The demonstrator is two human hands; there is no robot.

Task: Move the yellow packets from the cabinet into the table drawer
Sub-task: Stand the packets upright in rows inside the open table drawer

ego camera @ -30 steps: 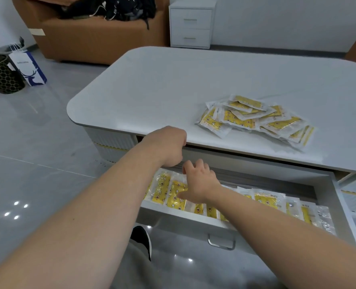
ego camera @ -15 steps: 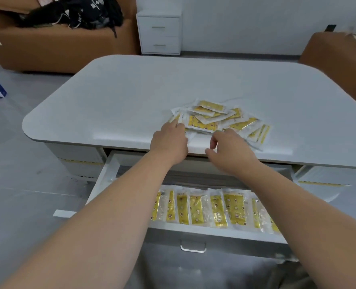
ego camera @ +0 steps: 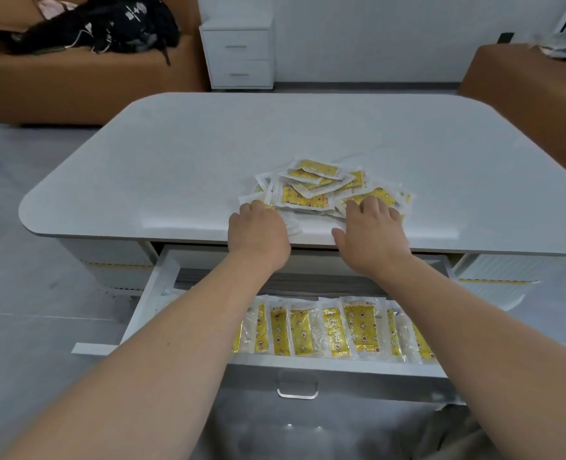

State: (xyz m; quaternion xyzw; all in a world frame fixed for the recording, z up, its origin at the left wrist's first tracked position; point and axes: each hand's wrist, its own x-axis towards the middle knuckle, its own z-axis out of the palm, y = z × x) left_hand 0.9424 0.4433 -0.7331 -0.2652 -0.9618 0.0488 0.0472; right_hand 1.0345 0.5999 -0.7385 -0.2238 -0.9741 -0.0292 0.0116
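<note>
left hand [ego camera: 258, 231], right hand [ego camera: 372, 232] on packets [ego camera: 311, 189]

A white wall [ego camera: 374, 34] rises behind a glossy grey floor [ego camera: 26, 293], with a brown sofa [ego camera: 76, 88] at left, a white two-drawer nightstand [ego camera: 238, 58] beside it, and another brown seat [ego camera: 523, 94] at right.

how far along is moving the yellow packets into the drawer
Done: a row of yellow packets lies in the open table drawer. In hand: the left hand touches the left edge of the packet pile on the tabletop, the right hand rests flat on it; nothing lifted yet. Left: that whole pile.
</note>
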